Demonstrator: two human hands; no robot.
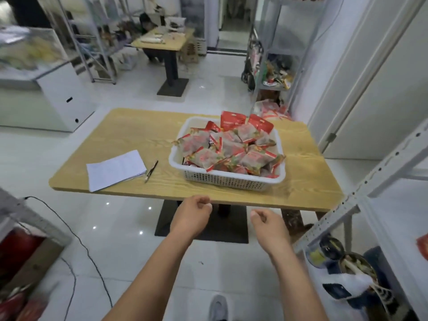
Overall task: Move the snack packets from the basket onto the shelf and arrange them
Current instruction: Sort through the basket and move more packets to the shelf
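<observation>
From the head camera, both hands hang short of the table's near edge, fingers loosely curled and holding nothing. The left hand (193,214) and right hand (266,225) seem poised to reach rather than carry.

The white plastic basket (228,180) sits ahead of them on the wooden table (115,140), a little nearer the right hand's side. It is heaped with red snack packets (231,147), some standing above the rim.

The white metal shelf (370,181) rises just right of the right hand, its upright near the table corner, so that gap looks tight. Left of the left hand lie paper sheets (117,169) and a pen (151,171), well apart from the basket.
</observation>
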